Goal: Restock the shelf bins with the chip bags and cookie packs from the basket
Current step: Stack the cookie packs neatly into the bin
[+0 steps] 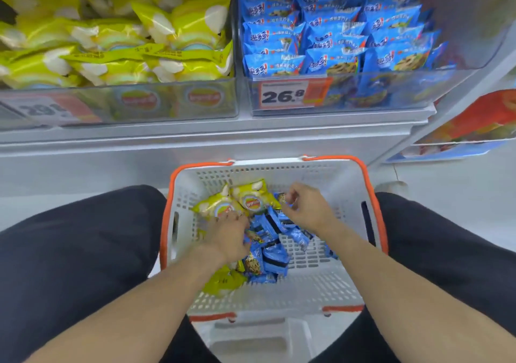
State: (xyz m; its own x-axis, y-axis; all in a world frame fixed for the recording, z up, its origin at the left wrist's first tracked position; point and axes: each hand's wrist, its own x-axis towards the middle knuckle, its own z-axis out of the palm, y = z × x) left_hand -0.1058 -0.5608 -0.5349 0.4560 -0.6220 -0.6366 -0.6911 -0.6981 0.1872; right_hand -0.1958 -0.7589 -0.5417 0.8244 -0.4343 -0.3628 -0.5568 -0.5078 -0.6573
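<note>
Inside the basket, the left hand grasps blue cookie packs; at 2 o'clock, the right hand pinches another.

Single wide-angle view from my head, facing forward and steeply down between my knees onto the basket close below, with both my forearms entering from the bottom edge. The upper half takes in the shelf bins just ahead at near range. Edges bend and blur, so the periphery reads, I think, less reliably.
</note>
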